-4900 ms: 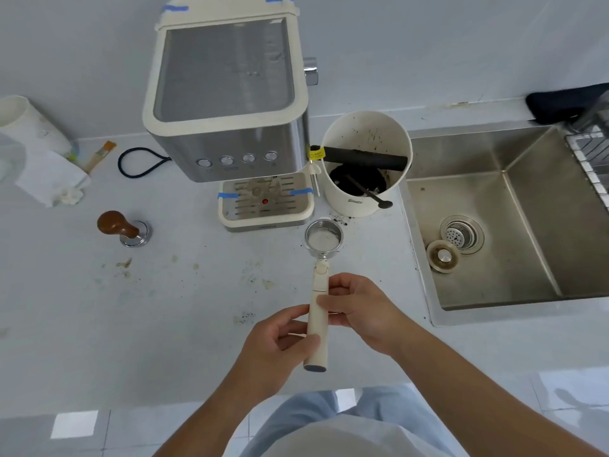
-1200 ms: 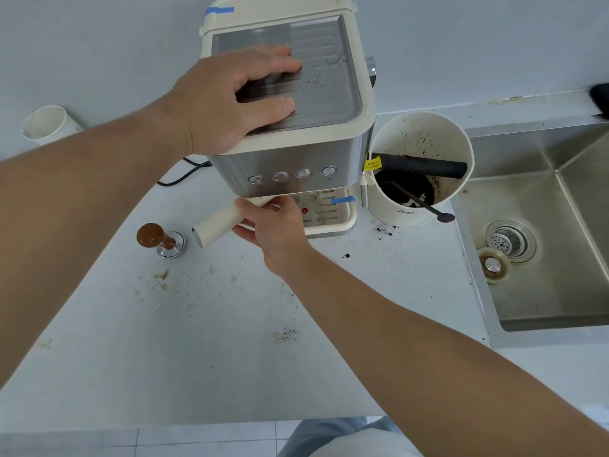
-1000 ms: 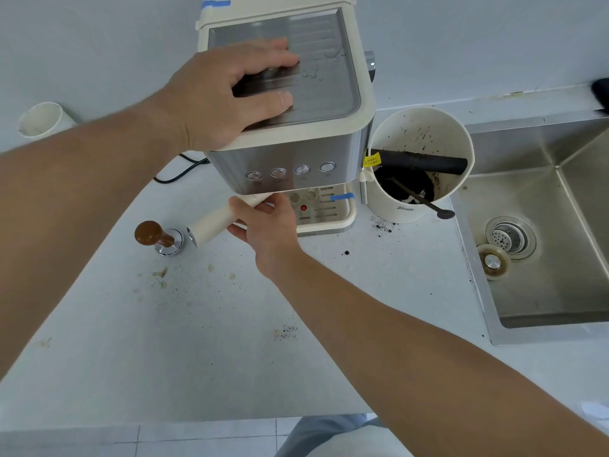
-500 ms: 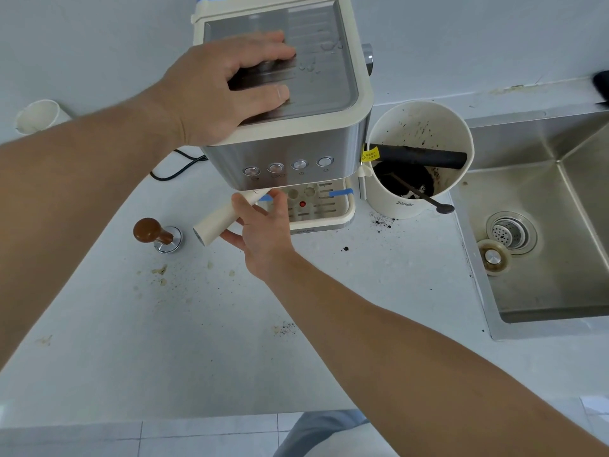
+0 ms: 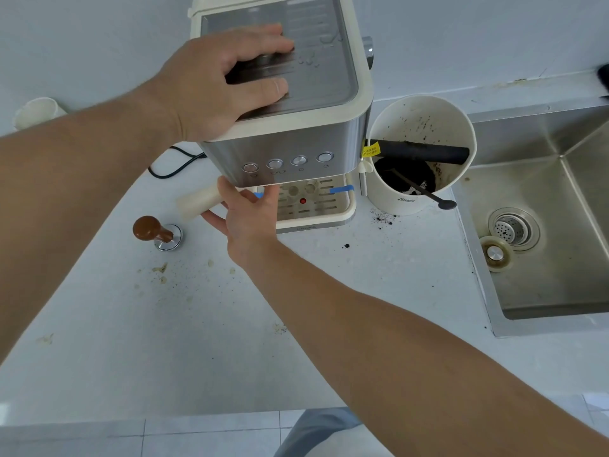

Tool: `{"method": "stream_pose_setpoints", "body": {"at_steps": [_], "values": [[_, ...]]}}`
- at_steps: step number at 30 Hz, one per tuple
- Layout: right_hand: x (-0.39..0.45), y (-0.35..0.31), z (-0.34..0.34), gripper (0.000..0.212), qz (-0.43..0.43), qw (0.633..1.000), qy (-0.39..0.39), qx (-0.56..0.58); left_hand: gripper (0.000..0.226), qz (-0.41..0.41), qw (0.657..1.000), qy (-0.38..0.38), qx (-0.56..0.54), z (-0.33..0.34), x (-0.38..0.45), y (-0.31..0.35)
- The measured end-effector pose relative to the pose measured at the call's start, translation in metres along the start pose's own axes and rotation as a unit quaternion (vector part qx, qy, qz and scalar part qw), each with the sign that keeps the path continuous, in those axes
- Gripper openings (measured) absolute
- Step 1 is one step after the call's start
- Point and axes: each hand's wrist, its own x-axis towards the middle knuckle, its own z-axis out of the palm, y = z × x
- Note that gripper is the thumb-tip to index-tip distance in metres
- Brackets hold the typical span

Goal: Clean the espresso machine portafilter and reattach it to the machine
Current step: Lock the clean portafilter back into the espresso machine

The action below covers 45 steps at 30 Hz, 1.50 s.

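Observation:
The cream and steel espresso machine stands at the back of the white counter. The portafilter's basket end is hidden under the machine's head. Only its cream handle shows, sticking out to the left. My right hand wraps that handle near the machine, thumb on top and fingers below, in a loose grip. My left hand lies flat on the machine's steel top, fingers spread, holding nothing.
A white knock box with a black bar and a spoon stands right of the machine. Further right is the steel sink. A brown-knobbed tamper sits left of the handle. Coffee grounds dot the counter. A paper cup stands far left.
Five seconds ago both hands held the portafilter over the counter. Now its head is under the machine and my left hand rests on top. In the last second my right hand's grip has loosened.

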Motion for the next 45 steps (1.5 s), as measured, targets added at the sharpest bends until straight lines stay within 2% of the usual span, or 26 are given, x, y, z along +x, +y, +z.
{"method": "stream_pose_setpoints", "body": {"at_steps": [5,12,17,20,23,28,31,37,45], "values": [[-0.007,-0.007,-0.014,0.048,-0.004,0.998,-0.013,-0.055,0.051,0.000,1.000,0.000,0.001,0.000,0.000,0.000],[-0.023,-0.018,-0.039,0.055,0.013,0.997,-0.063,-0.038,0.047,0.002,1.000,0.001,0.002,0.000,-0.001,0.000],[-0.031,-0.028,-0.050,0.055,0.030,0.995,-0.062,-0.073,0.048,0.004,1.000,0.001,0.003,0.000,0.000,-0.001],[-0.032,-0.031,-0.047,0.046,0.017,0.987,-0.043,-0.153,0.049,0.004,1.000,-0.001,0.011,-0.001,0.000,-0.001],[-0.028,-0.034,-0.047,0.038,-0.008,0.962,-0.017,-0.271,0.054,0.011,1.000,-0.010,0.013,-0.003,-0.001,-0.002],[-0.026,-0.055,-0.058,0.046,0.046,0.935,-0.043,-0.350,0.071,0.015,0.999,-0.027,0.023,-0.004,0.001,-0.004],[-0.025,-0.068,-0.065,0.053,0.075,0.915,-0.074,-0.390,0.073,0.022,0.999,-0.031,0.030,-0.005,0.002,-0.005],[-0.025,-0.083,-0.069,0.057,0.113,0.895,-0.089,-0.422,0.073,0.025,0.999,-0.032,0.036,-0.006,0.004,-0.006],[-0.031,-0.090,-0.066,0.052,0.119,0.899,-0.091,-0.411,0.073,0.015,0.999,-0.027,0.023,-0.004,0.003,-0.006]]}}
